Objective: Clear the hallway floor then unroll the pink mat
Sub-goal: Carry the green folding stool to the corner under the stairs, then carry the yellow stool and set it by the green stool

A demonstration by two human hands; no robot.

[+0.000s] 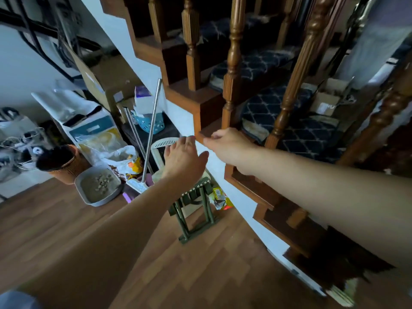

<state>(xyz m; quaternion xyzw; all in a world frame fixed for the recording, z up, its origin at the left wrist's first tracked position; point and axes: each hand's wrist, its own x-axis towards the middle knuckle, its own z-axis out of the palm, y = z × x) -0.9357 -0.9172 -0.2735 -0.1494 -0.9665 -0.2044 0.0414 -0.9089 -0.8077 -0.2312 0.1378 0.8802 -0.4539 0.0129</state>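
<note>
No pink mat is in view, so unrolling is probably still ahead. The wooden hallway floor [89,253] looks mostly cleared. A folded green stool [196,208] leans at centre, with the left hand [185,157] spread wide above it. At 2 o'clock from it the right hand [225,143] is loosely curled and seemingly empty.

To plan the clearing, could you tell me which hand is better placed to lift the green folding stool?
Probably the left hand, open directly above the green folding stool; the right hand is off beside the stair step.

no readable text or labels
</note>
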